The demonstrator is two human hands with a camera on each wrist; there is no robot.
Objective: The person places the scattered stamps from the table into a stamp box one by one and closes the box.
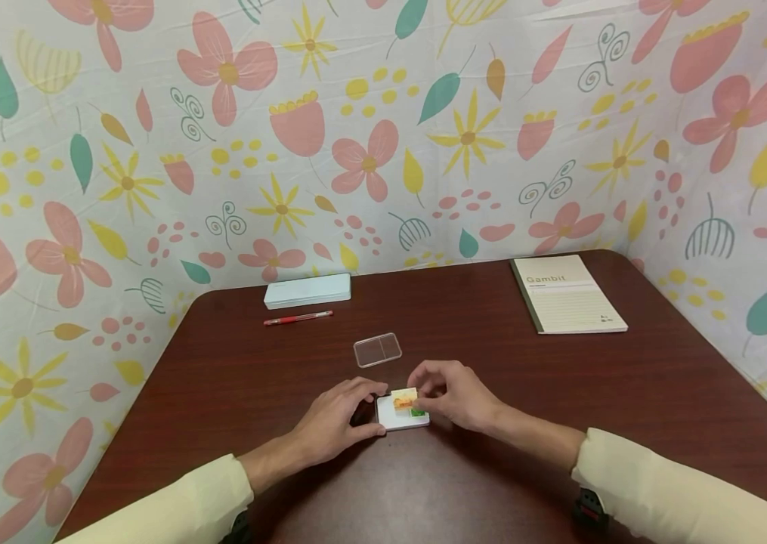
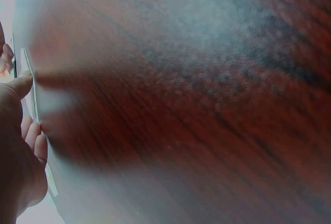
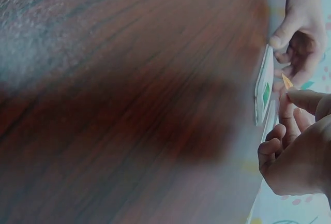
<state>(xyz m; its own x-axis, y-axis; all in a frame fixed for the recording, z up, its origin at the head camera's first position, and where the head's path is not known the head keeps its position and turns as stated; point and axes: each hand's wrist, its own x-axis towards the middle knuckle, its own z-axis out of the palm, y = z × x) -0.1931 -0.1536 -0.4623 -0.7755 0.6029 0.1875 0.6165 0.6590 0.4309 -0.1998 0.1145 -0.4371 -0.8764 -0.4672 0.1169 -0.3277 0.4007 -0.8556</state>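
A small flat white case lies on the table near its front. My left hand holds it at the left side, thumb at the front corner and fingertips at the back one. Between thumb and fingers my right hand pinches a small orange-and-yellow card, raised over the case. A green printed patch shows on the case below the card, also visible as a green patch in the right wrist view. There the card is seen nearly edge-on, tilted at my fingertips.
Just behind the hands lies a clear rectangular lid. Farther back on the left are a red pen and a pale blue box. A notebook lies at the back right of the dark table. Flowered cloth hangs behind.
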